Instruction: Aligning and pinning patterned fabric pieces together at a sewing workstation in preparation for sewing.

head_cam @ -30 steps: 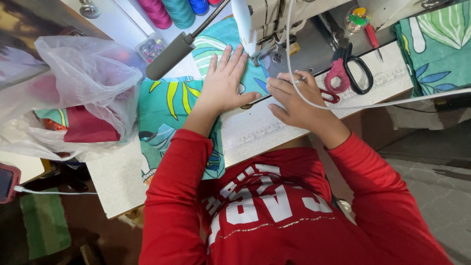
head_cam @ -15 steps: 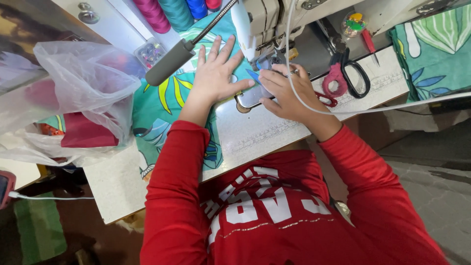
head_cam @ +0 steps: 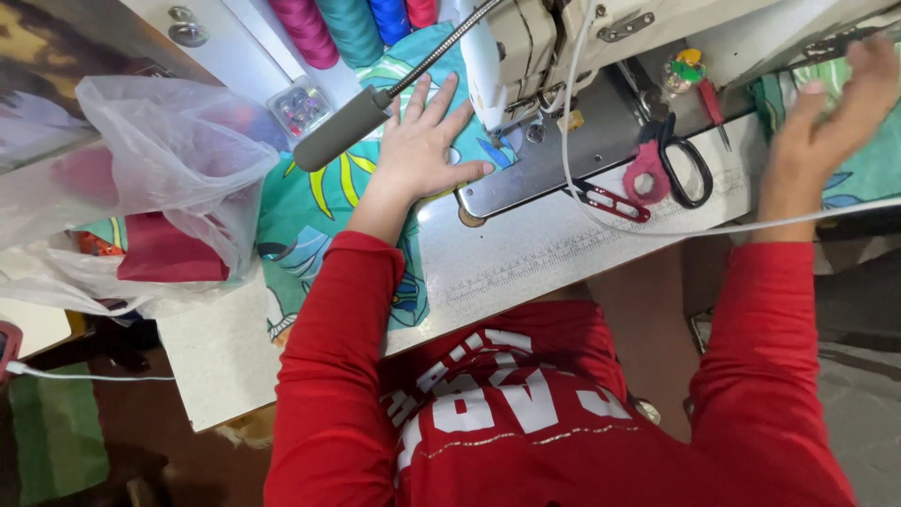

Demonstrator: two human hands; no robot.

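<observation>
From the head camera, the left hand (head_cam: 419,155) lies flat with fingers spread on the teal printed fabric (head_cam: 310,202), pinning it beside the sewing machine (head_cam: 544,56). The right hand (head_cam: 826,113) reaches open, gripping nothing, toward more fabric at the table's (head_cam: 526,263) far right. This looks like a pause between seams; stitching on calls for both hands steadying the cloth at the needle.

Clear plastic bag (head_cam: 169,160), table's left
</observation>
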